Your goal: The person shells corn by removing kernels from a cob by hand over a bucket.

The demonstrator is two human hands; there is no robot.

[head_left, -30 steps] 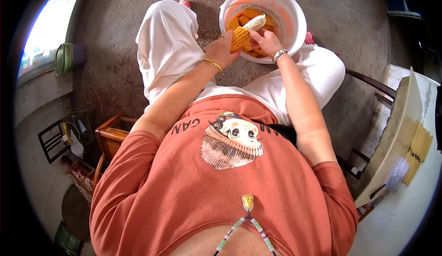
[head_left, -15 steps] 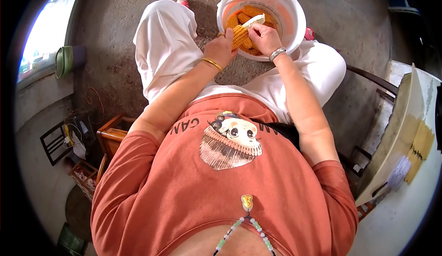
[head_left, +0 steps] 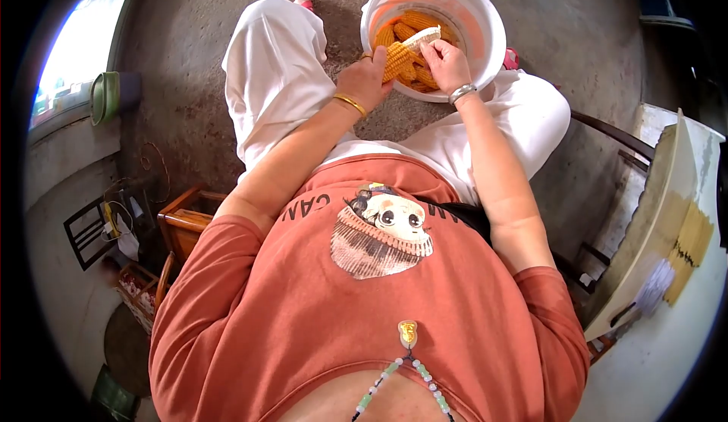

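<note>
My left hand [head_left: 362, 81] is wrapped round the lower part of a corn cob [head_left: 396, 59]. Yellow kernels still cover that end, while the upper end is stripped to a white core. My right hand [head_left: 449, 67] has its fingers closed against the cob's bare side; their tips are partly hidden. Both hands are at the near rim of a white bucket [head_left: 493, 35], the cob leaning over its opening. Inside the bucket lie several yellow corn cobs [head_left: 417, 21].
The bucket stands on a concrete floor [head_left: 189, 65] between my knees in white trousers [head_left: 273, 81]. To the left are a wooden piece of furniture [head_left: 186, 221] and a green container [head_left: 105, 97] by the window. A pale board [head_left: 644, 225] stands to the right.
My right hand has moved slightly up and right along the cob, towards its white end. The left hand keeps its hold almost in place.
</note>
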